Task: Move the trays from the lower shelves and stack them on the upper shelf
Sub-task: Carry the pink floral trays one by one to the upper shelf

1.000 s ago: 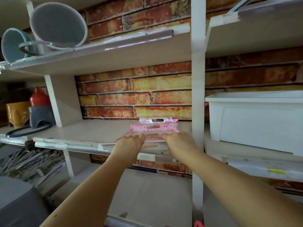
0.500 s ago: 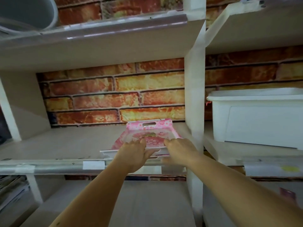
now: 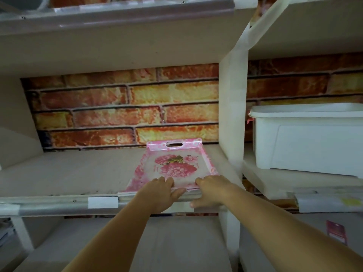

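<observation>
A pink tray (image 3: 172, 165) with a printed flower pattern and a handle slot at its far end lies on the middle shelf (image 3: 68, 173), close to the white upright post. Its near edge sits at the shelf's front lip. My left hand (image 3: 159, 190) grips that near edge left of centre, fingers over the rim and thumb below. My right hand (image 3: 213, 188) grips the same edge at its right corner. A second, paler edge shows under the tray's near left corner; I cannot tell if it is another tray.
A white upright post (image 3: 232, 114) stands just right of the tray. A white lidded bin (image 3: 308, 138) fills the right compartment. The shelf above (image 3: 117, 42) overhangs. The brick wall (image 3: 117, 107) closes the back. A lower shelf (image 3: 176, 242) lies beneath my arms.
The tray has slid further back onto the shelf and now lies flatter, showing its flower print. Both hands followed it. The view moved closer and tilted up.
</observation>
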Motion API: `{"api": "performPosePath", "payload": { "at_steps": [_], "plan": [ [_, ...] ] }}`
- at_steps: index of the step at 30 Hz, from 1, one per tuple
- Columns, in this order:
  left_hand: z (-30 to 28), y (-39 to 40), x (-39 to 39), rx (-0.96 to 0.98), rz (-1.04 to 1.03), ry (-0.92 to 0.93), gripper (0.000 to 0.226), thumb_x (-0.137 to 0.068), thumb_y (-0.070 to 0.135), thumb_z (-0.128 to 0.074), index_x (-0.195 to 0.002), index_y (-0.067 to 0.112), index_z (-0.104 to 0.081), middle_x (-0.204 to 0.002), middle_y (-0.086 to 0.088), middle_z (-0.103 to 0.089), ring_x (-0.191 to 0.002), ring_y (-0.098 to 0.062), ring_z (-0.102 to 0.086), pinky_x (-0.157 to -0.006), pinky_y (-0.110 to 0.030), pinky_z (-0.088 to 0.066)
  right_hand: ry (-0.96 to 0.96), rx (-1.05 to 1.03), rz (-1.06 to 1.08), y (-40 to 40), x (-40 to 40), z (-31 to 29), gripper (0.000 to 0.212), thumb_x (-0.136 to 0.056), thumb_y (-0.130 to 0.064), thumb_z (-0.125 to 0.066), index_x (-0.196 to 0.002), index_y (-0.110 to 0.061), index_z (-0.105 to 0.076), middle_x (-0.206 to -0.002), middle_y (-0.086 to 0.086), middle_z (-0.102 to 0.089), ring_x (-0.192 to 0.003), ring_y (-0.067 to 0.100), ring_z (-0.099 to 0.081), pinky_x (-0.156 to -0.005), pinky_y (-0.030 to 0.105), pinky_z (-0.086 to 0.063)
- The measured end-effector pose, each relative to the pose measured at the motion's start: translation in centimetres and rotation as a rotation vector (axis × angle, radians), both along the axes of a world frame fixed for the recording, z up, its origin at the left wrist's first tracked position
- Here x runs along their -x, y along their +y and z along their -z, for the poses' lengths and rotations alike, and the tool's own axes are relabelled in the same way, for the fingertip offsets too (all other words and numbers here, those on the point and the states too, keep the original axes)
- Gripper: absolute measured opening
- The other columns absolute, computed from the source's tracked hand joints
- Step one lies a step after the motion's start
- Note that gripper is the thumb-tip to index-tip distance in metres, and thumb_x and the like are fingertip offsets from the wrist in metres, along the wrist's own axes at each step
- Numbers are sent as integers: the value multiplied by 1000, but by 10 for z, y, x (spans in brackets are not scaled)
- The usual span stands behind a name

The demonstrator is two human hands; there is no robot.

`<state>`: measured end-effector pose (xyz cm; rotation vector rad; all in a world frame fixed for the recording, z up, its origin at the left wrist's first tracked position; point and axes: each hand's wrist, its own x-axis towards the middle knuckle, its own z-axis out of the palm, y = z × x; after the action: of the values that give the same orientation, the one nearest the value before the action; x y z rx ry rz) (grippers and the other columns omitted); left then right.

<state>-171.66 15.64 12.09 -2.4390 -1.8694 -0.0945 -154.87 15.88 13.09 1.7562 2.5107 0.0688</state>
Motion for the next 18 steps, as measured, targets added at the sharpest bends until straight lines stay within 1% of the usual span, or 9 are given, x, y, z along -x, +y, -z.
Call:
{"api": "performPosePath", "payload": {
  "at_steps": [4,6,8,11,14,16,18],
  "plan": [
    [-6,3,-5,22,-34,-85,57,-97,56,-21,-127,14,-45,-119,-10,-59,-108,-25,-55,-96,-39,-44,68,50,10,-3,-2,-5,69,-88,-61,-47,-140,-17,-38,-133,7,-52,-119,24,-51,-95,33,-41],
    [-12,4,-7,-47,-40,-113,56,-98,54,-20,-130,15,-44,-120,-10,-60,-109,-26,-57,-98,-42,-44,110,33,6,-6,-2,-10,72,-89,-64,-42,-144,-18,-34,-140,6,-48,-125,25,-48,-99,35,-39],
    [-21,1,-7,-138,-36,-94,54,-99,51,-19,-130,15,-46,-121,-11,-61,-109,-29,-58,-97,-44,-44,132,-5,-7,-10,0,-16,70,-92,-62,-38,-147,-20,-31,-145,6,-44,-129,25,-45,-103,37,-37],
    [-37,-6,-8,-214,-63,-105,51,-100,48,-21,-128,15,-47,-120,-12,-61,-110,-31,-58,-93,-40,-44,192,-67,-16,-18,2,-29,60,-98,-55,-31,-145,-19,-34,-143,8,-47,-127,26,-47,-99,37,-39],
    [-48,-14,-7,-239,-81,-91,50,-100,48,-23,-122,12,-49,-117,-13,-61,-107,-31,-58,-89,-38,-43,237,-143,-8,-24,4,-40,56,-99,-52,-30,-142,-16,-38,-136,8,-53,-121,26,-51,-93,36,-42],
    [-52,-19,-6,-244,-83,-98,49,-99,48,-24,-120,11,-50,-117,-13,-61,-107,-32,-58,-89,-39,-43,253,-170,4,-28,4,-43,55,-99,-52,-30,-139,-15,-43,-132,7,-56,-118,25,-54,-90,35,-43],
    [-56,-24,-6,-254,-80,-97,48,-99,47,-25,-120,11,-50,-117,-13,-62,-107,-33,-57,-90,-40,-44,269,-196,9,-32,4,-48,52,-100,-50,-29,-131,-14,-51,-125,6,-60,-112,24,-56,-82,32,-42]
  ]
}}
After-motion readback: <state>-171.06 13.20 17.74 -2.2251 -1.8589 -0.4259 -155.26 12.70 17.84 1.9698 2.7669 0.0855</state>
